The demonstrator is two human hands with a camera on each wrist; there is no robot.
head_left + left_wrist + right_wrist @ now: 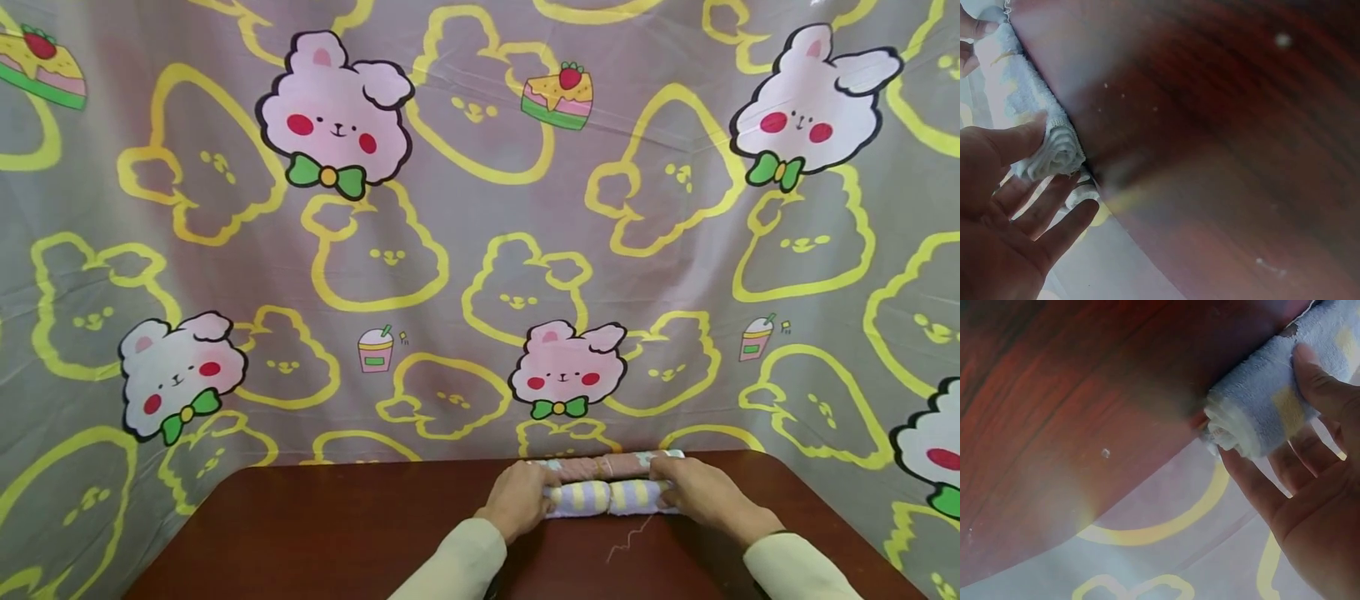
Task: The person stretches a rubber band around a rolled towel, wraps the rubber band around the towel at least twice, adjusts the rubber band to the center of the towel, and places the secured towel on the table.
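A rolled towel (pixel 585 498) with pale blue-purple and yellow checks lies across the table, drawn in at its middle by a thin tie. My left hand (pixel 517 500) grips its left end; in the left wrist view the thumb is on the spiral-ended roll (pixel 1060 150) and the fingers are behind it. At the other end my right hand (pixel 708 496) holds the same towel, thumb on the near face of the blue roll (pixel 1260 394) and fingers on the far side. Directly behind lies a second rolled towel (pixel 622 467), pinkish-brown, also tied mid-length and partly covered by the hands.
The dark red-brown wooden table (pixel 337 525) ends just behind the rolls. A loose pale thread (pixel 628 542) trails on it in front of the checked towel. A grey-pink curtain (pixel 465 358) with cartoon rabbits hangs behind and at both sides.
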